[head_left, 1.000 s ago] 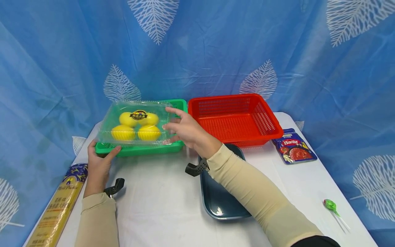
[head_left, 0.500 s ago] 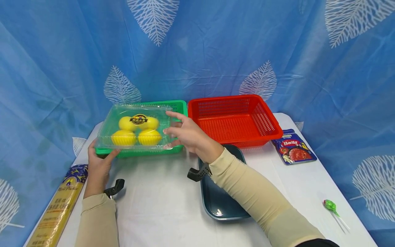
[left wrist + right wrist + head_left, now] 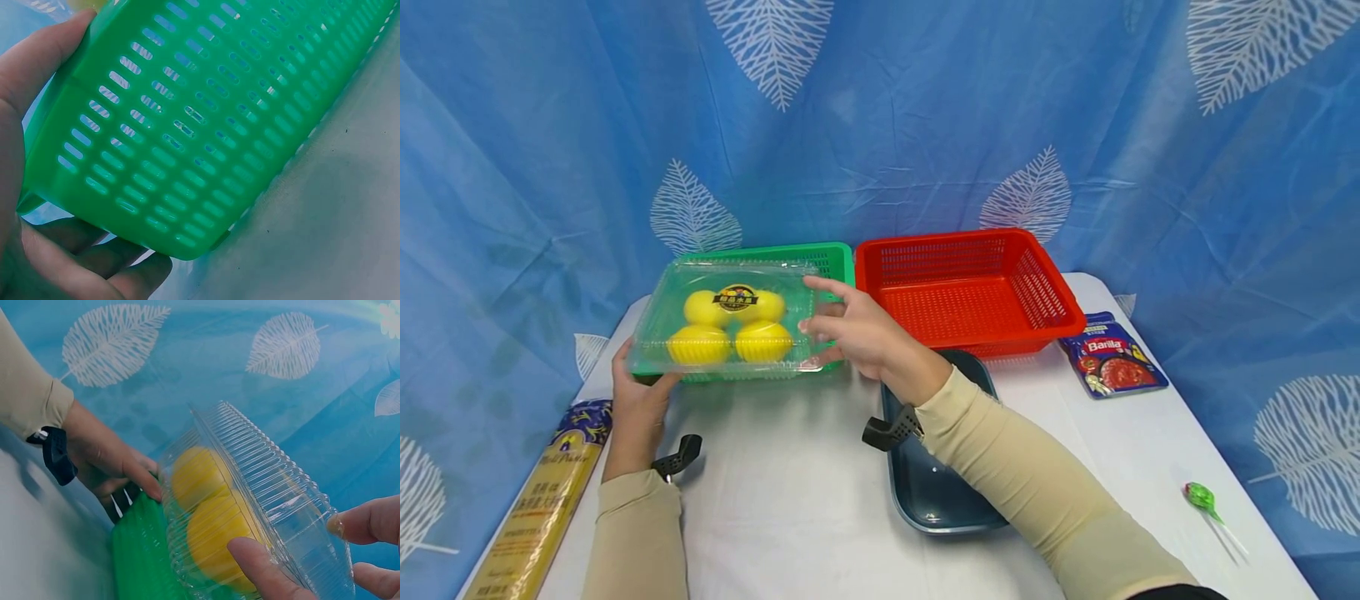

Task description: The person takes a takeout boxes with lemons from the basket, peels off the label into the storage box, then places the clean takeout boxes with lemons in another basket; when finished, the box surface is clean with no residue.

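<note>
My right hand (image 3: 880,333) holds the right end of a clear plastic clamshell box (image 3: 736,297) between thumb and fingers. Several yellow lemon-like fruits (image 3: 763,341) show through its lid, which bears a dark label. The box is over the green basket (image 3: 835,252), its front edge tipped down over the basket's front rim. My left hand (image 3: 638,408) grips the basket's front left corner. In the left wrist view the thumb lies along the rim and the other fingers curl beneath the basket corner (image 3: 156,206). Most of the basket's inside is hidden by the box.
A red basket (image 3: 955,346) stands to the right of the green one. A dark blue tray (image 3: 925,492) lies partly under my right forearm. At the right are a Barilla pouch (image 3: 1112,358) and a green lollipop (image 3: 1201,497). A spaghetti packet (image 3: 538,508) lies along the left edge.
The box has come down and slightly toward me, lower over the green basket, and my right hand has moved down with it. My left hand keeps its place on the corner.
</note>
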Demonstrator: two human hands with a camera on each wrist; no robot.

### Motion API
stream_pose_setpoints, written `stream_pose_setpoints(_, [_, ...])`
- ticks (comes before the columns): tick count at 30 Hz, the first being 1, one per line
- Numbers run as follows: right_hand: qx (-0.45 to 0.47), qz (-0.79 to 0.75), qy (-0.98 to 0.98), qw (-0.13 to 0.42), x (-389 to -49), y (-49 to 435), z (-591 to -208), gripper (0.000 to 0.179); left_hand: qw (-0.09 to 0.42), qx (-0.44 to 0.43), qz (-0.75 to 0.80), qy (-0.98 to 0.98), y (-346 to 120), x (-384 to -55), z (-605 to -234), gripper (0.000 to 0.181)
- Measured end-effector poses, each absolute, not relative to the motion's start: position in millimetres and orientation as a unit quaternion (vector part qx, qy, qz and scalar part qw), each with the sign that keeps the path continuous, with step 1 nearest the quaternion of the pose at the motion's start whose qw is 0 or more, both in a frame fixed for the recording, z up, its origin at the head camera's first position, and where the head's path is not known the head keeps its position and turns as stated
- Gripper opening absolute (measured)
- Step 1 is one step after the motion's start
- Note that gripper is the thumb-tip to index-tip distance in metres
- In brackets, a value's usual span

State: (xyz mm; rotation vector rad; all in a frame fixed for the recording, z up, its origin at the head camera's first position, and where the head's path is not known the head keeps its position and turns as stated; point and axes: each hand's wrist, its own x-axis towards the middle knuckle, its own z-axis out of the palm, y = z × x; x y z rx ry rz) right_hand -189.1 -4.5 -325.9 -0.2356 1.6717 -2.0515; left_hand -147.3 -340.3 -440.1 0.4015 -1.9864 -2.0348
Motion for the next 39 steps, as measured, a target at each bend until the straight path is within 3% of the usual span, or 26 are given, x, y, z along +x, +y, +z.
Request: stream_pose_setpoints(39, [-0.099, -0.732, 0.627, 0.246, -156.5, 13.5, -332.7, 0.072, 0.124, 0.189, -0.672, -0.705, -330.3, -143.7, -426.4, 0.105])
